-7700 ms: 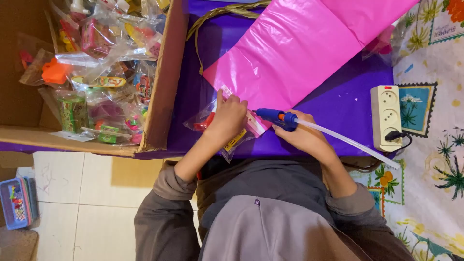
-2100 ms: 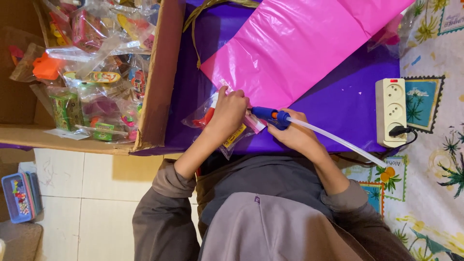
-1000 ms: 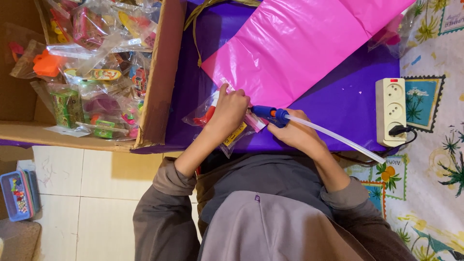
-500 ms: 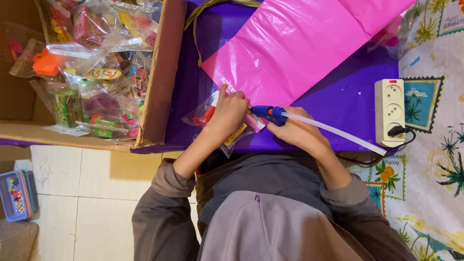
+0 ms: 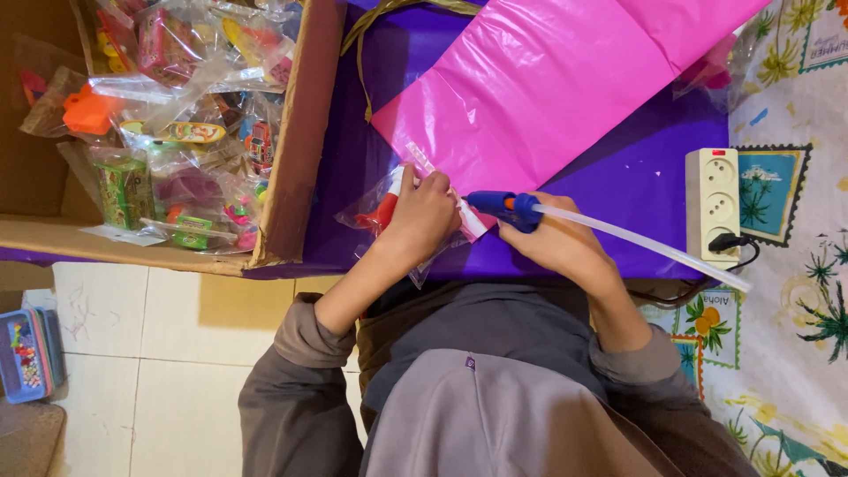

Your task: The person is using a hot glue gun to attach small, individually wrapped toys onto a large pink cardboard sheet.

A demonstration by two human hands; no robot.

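The left hand [image 5: 422, 216] presses down on a small clear plastic packet [image 5: 382, 212] that lies on the purple table cover [image 5: 618, 168], just beside the near edge of a large pink sheet [image 5: 548, 97]. Its fingers curl over the packet's top, where a white strip shows between the fingertips. Something red shows through the film; what it is cannot be told from this view.

The right hand [image 5: 561, 247] grips a blue glue gun [image 5: 503, 208], its nozzle pointing left toward the packet's top. A long pale glue stick [image 5: 645, 247] juts out of the gun's back to the right, ending near a white power strip [image 5: 714, 199] with 1 plug in it.

The packet looks light, thin and slippery, so it is likely to slide or crumple unless held flat; the best hold seems to be at the sealed top edge, away from the nozzle. The gun is rigid and its tip is probably hot, so its body is the safe place to hold.

To the left, a cardboard box [image 5: 296, 132] holds many more bagged toys [image 5: 177, 132].
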